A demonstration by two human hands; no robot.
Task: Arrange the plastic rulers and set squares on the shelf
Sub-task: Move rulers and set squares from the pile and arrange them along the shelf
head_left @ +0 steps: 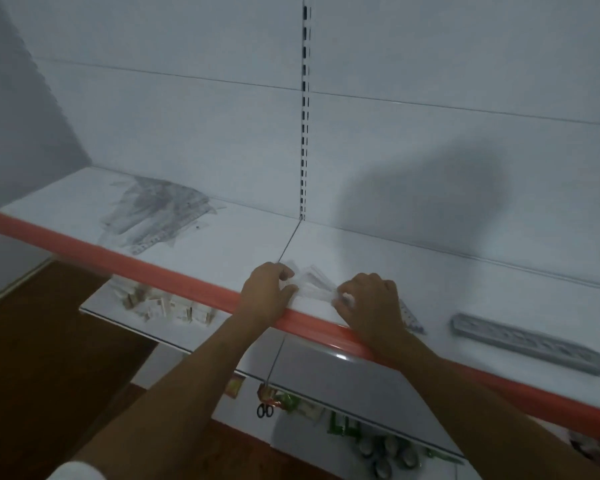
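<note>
While both hands reach over the shelf (378, 258) edge, clear rulers (314, 287) lie between them. The left hand (265, 292) pinches one end (fingers curled), the right hand (369, 301) grips the other.

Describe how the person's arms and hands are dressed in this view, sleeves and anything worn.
Both forearms are bare up to the frame's edge. The left hand and the right hand wear no gloves, and no rings, watch or bracelet show. A bit of white fabric at the bottom left may be clothing; it is too cropped to tell.
</note>
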